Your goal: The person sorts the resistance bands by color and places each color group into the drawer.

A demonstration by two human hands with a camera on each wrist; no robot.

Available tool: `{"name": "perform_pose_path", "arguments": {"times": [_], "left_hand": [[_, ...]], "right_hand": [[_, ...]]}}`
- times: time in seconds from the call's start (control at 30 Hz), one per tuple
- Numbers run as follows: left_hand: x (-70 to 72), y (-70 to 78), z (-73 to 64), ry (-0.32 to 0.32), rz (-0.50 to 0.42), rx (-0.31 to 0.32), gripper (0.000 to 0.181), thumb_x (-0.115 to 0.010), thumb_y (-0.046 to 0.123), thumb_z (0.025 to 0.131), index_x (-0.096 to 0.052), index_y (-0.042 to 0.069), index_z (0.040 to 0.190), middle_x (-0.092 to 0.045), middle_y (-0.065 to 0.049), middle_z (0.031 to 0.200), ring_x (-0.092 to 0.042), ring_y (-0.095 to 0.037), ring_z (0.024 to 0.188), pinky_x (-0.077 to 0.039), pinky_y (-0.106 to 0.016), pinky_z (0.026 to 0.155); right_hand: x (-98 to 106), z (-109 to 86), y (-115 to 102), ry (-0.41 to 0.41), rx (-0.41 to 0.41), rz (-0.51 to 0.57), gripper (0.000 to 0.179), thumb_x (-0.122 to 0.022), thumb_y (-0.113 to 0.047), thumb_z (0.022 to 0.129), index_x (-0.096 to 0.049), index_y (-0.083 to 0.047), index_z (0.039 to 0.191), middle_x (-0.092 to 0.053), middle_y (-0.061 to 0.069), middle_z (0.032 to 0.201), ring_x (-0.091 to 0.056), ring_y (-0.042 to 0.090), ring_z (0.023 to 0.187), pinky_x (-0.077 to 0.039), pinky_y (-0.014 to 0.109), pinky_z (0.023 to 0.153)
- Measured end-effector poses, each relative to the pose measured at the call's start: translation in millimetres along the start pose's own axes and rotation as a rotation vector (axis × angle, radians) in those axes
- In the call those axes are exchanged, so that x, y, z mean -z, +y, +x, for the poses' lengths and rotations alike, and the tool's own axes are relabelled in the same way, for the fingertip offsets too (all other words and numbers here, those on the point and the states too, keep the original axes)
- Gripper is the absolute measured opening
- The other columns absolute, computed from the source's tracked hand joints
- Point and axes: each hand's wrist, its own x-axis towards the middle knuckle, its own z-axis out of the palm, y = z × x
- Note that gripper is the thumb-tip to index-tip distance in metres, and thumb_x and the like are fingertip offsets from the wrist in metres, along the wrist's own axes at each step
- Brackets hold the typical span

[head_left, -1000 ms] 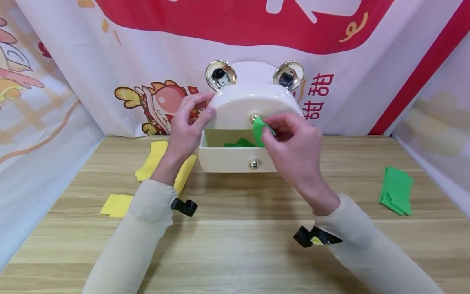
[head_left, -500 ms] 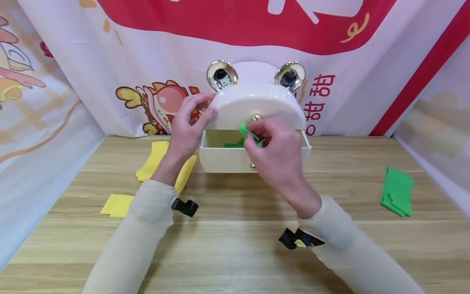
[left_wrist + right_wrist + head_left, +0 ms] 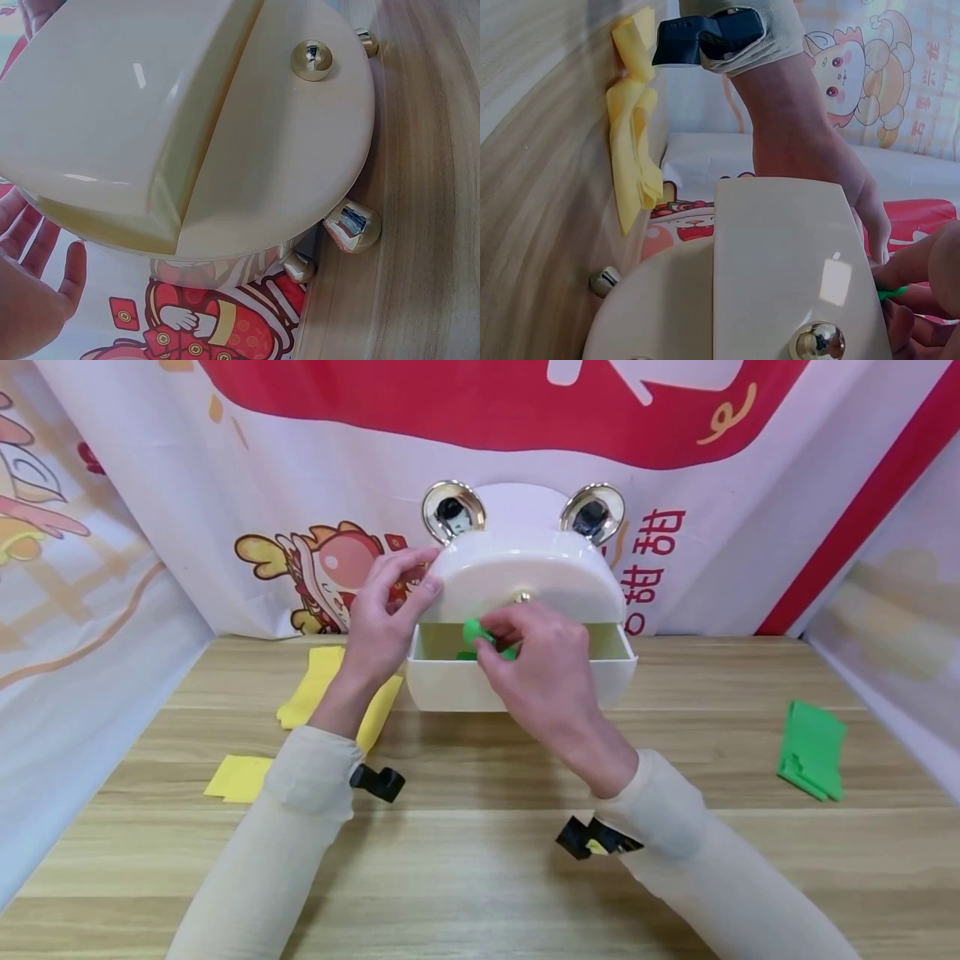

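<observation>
A glossy white drawer box point(image 3: 525, 585) with two round, gold-rimmed eyes stands at the table's back, its lower drawer point(image 3: 450, 685) pulled out. Beside the box's upper left side is my left hand point(image 3: 382, 610), thumb and fingertips against its edge. The left wrist view has the same hand point(image 3: 34, 277) at the rim, fingers fairly straight and thumb apart. Over the drawer, my right hand point(image 3: 543, 660) pinches a piece of green cloth point(image 3: 474, 630). More green point(image 3: 467, 655) lies in the drawer, partly hidden by that hand. Only a sliver of green cloth point(image 3: 891, 293) appears in the right wrist view.
Folded yellow cloths point(image 3: 311, 689) lie on the wooden table point(image 3: 480, 877), left of the box and partly under my left forearm. A smaller yellow cloth point(image 3: 238, 778) is nearer. Farther right rests a folded green cloth point(image 3: 812, 750). A printed curtain point(image 3: 337, 460) hangs behind.
My right hand has moved left across the drawer with the green cloth, uncovering the drawer's right end. The left hand has stayed at the box's side.
</observation>
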Motion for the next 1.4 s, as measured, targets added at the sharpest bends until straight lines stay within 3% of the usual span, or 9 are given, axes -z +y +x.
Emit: {"name": "perform_pose_path", "arguments": {"times": [0.23,0.47,0.8,0.93,1.2,1.4], "left_hand": [[1.1,2.5,-1.3,0.005,-0.004,0.009,0.043,-0.063,0.037,0.104,-0.065,0.021,0.144,-0.055,0.000,0.147,-0.054,-0.014,0.128,-0.050,-0.029,0.095],[0.0,1.8,-1.5,0.000,0.006,0.007,0.043,-0.063,0.038,0.105,-0.064,0.021,0.145,-0.055,0.001,0.148,-0.054,-0.015,0.128,-0.051,-0.030,0.096],[-4.7,-1.8,0.9,-0.009,0.009,0.008,0.043,-0.062,0.038,0.105,-0.064,0.022,0.145,-0.054,0.000,0.148,-0.054,-0.016,0.131,-0.053,-0.037,0.103],[-0.6,-1.1,0.0,-0.004,0.022,0.013,0.043,-0.062,0.038,0.105,-0.064,0.022,0.145,-0.055,0.000,0.148,-0.054,-0.016,0.131,-0.053,-0.037,0.104],[-0.8,-0.8,-0.8,-0.010,0.015,0.023,0.044,-0.062,0.039,0.105,-0.063,0.023,0.146,-0.054,0.000,0.148,-0.053,-0.016,0.132,-0.053,-0.043,0.108],[-0.6,0.1,-0.4,-0.009,0.021,0.026,0.045,-0.062,0.040,0.105,-0.062,0.023,0.146,-0.054,0.002,0.150,-0.053,-0.016,0.133,-0.053,-0.045,0.110]], "right_hand": [[1,0.3,-2,-0.068,0.004,0.021,0.024,-0.088,-0.018,0.088,-0.079,-0.002,0.104,-0.080,0.011,0.098,-0.075,0.023,0.085,-0.063,0.035,0.080],[4,-4.1,4,-0.058,0.019,0.118,0.021,-0.087,-0.017,0.089,-0.079,-0.004,0.103,-0.080,0.009,0.099,-0.074,0.024,0.080,-0.062,0.032,0.071],[20,-13.6,23,-0.033,0.085,0.260,0.022,-0.089,-0.012,0.086,-0.081,-0.004,0.106,-0.080,0.008,0.100,-0.071,0.013,0.079,-0.057,0.022,0.065],[28,-16.9,30,-0.013,0.065,0.328,0.022,-0.088,-0.008,0.086,-0.081,-0.003,0.106,-0.081,0.008,0.101,-0.068,0.011,0.076,-0.056,0.018,0.065],[54,-28.2,55,0.054,0.017,0.319,0.017,-0.084,-0.002,0.088,-0.080,-0.001,0.105,-0.080,0.008,0.098,-0.065,0.008,0.075,-0.053,0.015,0.066],[75,-34.0,74,0.101,-0.075,0.308,0.016,-0.081,-0.003,0.092,-0.081,-0.004,0.108,-0.078,-0.010,0.097,-0.066,0.008,0.074,-0.053,0.015,0.067]]}}
